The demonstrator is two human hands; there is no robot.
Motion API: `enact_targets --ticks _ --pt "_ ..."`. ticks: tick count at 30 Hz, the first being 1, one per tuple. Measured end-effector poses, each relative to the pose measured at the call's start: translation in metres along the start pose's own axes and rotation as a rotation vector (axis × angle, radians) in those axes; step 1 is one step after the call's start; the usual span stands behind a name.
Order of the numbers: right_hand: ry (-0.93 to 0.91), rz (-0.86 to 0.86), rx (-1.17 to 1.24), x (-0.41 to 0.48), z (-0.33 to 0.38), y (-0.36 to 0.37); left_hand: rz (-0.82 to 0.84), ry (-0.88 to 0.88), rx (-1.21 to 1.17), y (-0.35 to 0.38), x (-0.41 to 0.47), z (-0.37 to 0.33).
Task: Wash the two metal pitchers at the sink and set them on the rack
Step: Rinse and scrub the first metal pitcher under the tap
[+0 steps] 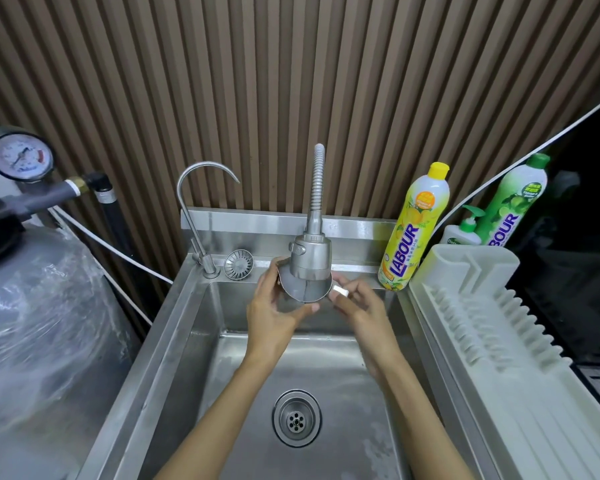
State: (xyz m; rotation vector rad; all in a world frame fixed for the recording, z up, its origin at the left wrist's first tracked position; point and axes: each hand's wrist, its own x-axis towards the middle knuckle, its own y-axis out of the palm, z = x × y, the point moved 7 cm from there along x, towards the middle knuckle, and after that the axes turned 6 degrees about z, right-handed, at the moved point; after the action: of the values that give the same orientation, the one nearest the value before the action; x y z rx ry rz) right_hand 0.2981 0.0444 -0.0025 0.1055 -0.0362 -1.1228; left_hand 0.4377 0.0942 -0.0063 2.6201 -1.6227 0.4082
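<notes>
While under tap, hands (312, 313) (both) around pitcher (303, 291)

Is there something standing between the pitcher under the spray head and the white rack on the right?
Nothing visible blocks it. The pitcher, held in both hands, is left of the rack; the yellow bottle stands farther back.

The pitcher (305, 289) sits under the spray head (310, 254) over the sink (194, 327) — rack (492, 327) right, tank (45, 323) left.

Probably a kitchen wash-up corner: steel sink (174, 341), dish soap bottles (414, 226), white drying rack (482, 306)
</notes>
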Motion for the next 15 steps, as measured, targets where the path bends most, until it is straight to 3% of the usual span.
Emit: enact_targets --ticks 3,5,9,12,15 --pt "0.132 0.107 0.293 0.001 -0.028 0.011 -0.018 0.112 0.206 -0.007 -0.002 -0.02" --pt "0.182 0.111 0.317 -0.003 -0.034 0.012 -0.066 0.084 0.336 -0.011 -0.006 -0.025" --pt "0.227 0.026 0.088 -0.011 -0.023 0.0 -0.154 -0.031 0.475 -0.014 -0.014 -0.025" --pt "0.217 -0.085 -0.177 -0.012 -0.005 -0.015 -0.099 -0.13 0.369 -0.009 -0.018 -0.015" --pt "0.088 -0.159 -0.585 -0.014 0.022 -0.021 -0.015 -0.174 0.219 0.0 -0.017 0.0"
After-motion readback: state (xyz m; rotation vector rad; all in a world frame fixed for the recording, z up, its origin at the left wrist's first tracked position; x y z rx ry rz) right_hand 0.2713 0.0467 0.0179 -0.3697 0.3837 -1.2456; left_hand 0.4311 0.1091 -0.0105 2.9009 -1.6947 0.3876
